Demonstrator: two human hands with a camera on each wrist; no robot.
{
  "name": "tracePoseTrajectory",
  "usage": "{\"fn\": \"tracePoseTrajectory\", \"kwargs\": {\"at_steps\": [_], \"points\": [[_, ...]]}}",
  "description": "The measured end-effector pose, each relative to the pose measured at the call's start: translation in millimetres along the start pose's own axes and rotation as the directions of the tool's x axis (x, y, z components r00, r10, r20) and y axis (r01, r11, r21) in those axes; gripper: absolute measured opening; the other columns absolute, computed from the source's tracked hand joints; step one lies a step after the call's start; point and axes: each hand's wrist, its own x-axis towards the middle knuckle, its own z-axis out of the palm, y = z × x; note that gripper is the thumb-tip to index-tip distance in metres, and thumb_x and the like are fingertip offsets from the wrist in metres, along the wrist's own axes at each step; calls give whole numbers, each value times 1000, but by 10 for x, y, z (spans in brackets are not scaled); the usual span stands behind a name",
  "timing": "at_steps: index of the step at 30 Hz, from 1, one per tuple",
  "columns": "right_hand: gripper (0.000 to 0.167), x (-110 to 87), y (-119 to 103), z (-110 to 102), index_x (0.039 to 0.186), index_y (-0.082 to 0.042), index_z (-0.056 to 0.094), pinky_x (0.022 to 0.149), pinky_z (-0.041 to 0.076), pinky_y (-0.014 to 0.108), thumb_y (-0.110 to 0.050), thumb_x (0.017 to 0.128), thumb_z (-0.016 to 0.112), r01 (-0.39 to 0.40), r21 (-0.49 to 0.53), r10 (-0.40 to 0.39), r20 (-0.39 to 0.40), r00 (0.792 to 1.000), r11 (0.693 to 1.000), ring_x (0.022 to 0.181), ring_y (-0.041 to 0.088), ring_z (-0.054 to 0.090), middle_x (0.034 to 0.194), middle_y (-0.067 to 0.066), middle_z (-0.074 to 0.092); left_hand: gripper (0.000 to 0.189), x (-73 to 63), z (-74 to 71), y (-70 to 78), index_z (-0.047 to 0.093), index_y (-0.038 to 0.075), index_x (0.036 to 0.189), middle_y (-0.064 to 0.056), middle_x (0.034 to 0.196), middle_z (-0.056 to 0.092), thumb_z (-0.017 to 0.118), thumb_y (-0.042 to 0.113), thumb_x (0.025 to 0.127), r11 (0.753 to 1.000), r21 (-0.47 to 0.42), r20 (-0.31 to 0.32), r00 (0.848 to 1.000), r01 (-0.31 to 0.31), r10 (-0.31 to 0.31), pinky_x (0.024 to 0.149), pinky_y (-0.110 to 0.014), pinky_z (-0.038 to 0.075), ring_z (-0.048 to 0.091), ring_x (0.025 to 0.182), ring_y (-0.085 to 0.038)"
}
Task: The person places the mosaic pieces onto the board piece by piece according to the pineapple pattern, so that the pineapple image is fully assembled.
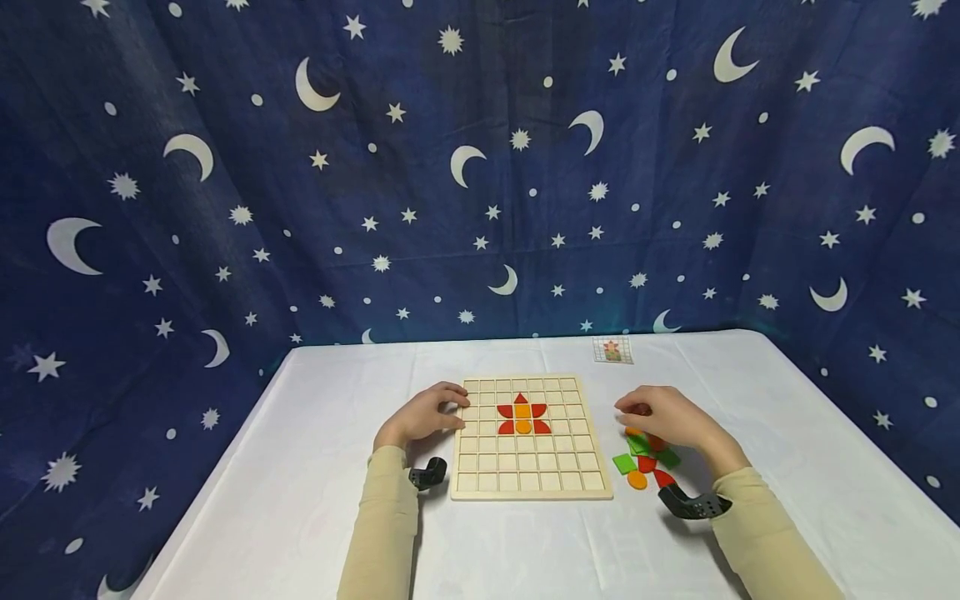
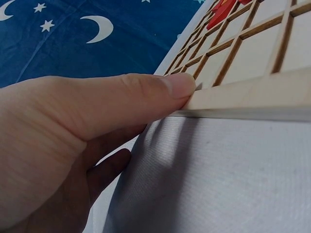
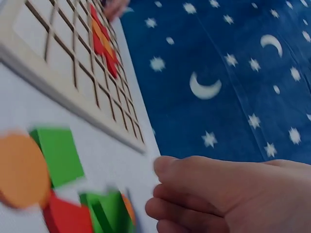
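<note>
A square wooden grid board (image 1: 487, 482) lies on the table. On it sit flat pieces in a flower-like figure: a red triangle (image 1: 520, 398) on top, an orange square (image 1: 522, 412), an orange disc (image 1: 523, 427) and several curved red pieces. My left hand (image 1: 429, 412) rests at the board's left edge; its thumb (image 2: 146, 92) touches the rim. Over the loose pieces to the right hovers my right hand (image 1: 671, 414), thumb and fingers bent close together. Whether a piece is between these fingertips is hidden in both the head and right wrist views.
Loose pieces lie right of the board, among them a green square (image 1: 624, 463), an orange disc (image 1: 637, 480) and a red piece (image 1: 663, 478). A pattern card (image 1: 612, 350) lies at the table's back. A star-and-moon curtain (image 1: 480, 208) hangs behind the white table (image 1: 300, 500).
</note>
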Motion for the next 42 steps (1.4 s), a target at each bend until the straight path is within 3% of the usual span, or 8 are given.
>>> {"fn": "tracePoseTrajectory", "kwargs": {"at_steps": [7,15,33,42], "points": [[31,-100,153,-92,110,-5,72,85,54,45,-23,85,76,-19,20,17,101,995,1000,92,20,60,103,3,69,33,4,3,-18,70,7,115,-4,135,54,77,14,83,1000,-3,3,1000,3,-3,112,-46,33,44,133,-29],[25,-166,231,-96,102,-15,72,75,49,30,-19,79,80,61,90,-78,206,975,994,84,17,52,95,-3,60,33,8,15,-37,70,8,114,-5,134,55,78,13,82,1000,-12,-8,1000,-9,9,112,-46,34,44,132,-29],[22,-168,254,-68,102,-16,71,73,48,26,-17,81,79,82,89,-98,192,976,993,83,17,50,94,-3,58,34,11,13,-31,70,7,115,-5,135,54,78,13,83,1000,-3,2,1000,-14,14,112,-46,34,44,132,-29],[22,-100,111,-9,104,-13,66,70,49,26,-20,86,76,72,96,-87,160,983,993,80,15,51,87,-4,56,34,13,6,-28,70,7,115,-5,135,54,78,14,83,1000,-3,2,1000,-13,13,112,-47,34,44,132,-29]]}}
